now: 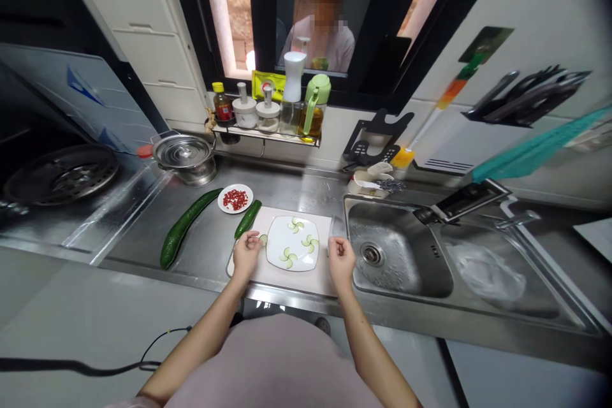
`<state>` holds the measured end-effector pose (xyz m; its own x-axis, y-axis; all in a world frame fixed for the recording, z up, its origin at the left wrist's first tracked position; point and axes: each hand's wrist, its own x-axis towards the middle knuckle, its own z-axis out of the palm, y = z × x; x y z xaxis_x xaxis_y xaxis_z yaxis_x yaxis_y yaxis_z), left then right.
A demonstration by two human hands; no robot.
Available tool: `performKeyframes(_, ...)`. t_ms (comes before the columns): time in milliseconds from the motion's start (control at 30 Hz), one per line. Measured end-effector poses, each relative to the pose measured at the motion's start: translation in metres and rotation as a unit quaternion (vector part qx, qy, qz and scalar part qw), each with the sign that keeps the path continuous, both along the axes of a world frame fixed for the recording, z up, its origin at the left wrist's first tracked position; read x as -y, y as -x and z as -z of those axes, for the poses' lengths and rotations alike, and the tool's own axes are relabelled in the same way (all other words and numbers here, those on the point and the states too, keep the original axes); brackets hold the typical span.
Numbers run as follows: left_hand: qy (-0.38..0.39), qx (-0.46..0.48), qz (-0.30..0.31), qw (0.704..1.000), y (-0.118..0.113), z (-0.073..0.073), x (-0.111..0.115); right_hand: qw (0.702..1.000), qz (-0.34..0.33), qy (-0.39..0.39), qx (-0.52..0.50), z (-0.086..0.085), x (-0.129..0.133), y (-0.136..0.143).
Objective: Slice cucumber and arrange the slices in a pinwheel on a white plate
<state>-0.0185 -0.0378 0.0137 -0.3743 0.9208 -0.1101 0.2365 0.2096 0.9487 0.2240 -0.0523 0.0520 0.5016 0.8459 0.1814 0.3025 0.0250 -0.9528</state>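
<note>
My left hand (246,254) is closed at the left edge of the white plate, fingertips at a thin cucumber slice (262,239). On the square white plate (292,244), cucumber slices (288,258) form several pinwheel shapes. It stands on a pale cutting board (287,280). My right hand (342,258), fingers curled together, is beside the plate's right edge. A knife blade (337,227) shows just beyond these fingers; whether they grip anything is hidden. Behind my left hand lies a cut piece of cucumber (247,219).
A long whole cucumber (186,226) and a small dish (249,194) of red bits lie left of the board. The sink (401,255) is at right, the gas stove (62,172) far left. Seasoning bottles stand on a rack (268,134). A lidded steel pot (186,156) is at back left.
</note>
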Motion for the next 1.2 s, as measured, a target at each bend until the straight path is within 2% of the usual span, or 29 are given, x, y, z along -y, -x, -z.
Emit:
performKeyframes(100, 0.006, 0.125, 0.022, 0.992, -0.009, -0.016, -0.006, 1.000, -0.027, -0.007, -0.010, -0.014, -0.011, 0.009)
performKeyframes(200, 0.016, 0.158, 0.044, 0.986, -0.017, -0.035, -0.008, 0.996, -0.085, 0.004, -0.014, -0.024, -0.020, 0.019)
performKeyframes(300, 0.013, 0.163, 0.071, 0.984, -0.021, -0.049, -0.009, 0.989, -0.147, 0.022, 0.002, -0.025, -0.026, 0.030)
performKeyframes(500, 0.011, 0.196, 0.120, 0.973, -0.025, -0.057, -0.009, 0.959, -0.274, 0.033, 0.065, -0.020, -0.030, 0.048)
performKeyframes(600, 0.007, 0.228, 0.125, 0.966, -0.026, -0.060, -0.008, 0.946, -0.313, 0.034, 0.080, -0.021, -0.032, 0.054)
performKeyframes(733, 0.015, 0.240, 0.128, 0.962, -0.027, -0.063, -0.006, 0.941, -0.325, 0.033, 0.092, -0.025, -0.033, 0.057)
performKeyframes(900, 0.019, 0.202, 0.137, 0.970, -0.028, -0.064, -0.007, 0.940, -0.325, 0.032, 0.101, -0.026, -0.033, 0.057)
performKeyframes(1067, 0.011, 0.166, 0.107, 0.980, -0.026, -0.063, -0.009, 0.943, -0.310, 0.008, 0.123, -0.033, -0.031, 0.056)
performKeyframes(1200, 0.094, 0.174, 0.166, 0.966, -0.026, -0.067, -0.007, 0.932, -0.312, -0.045, 0.181, -0.041, -0.028, 0.054)
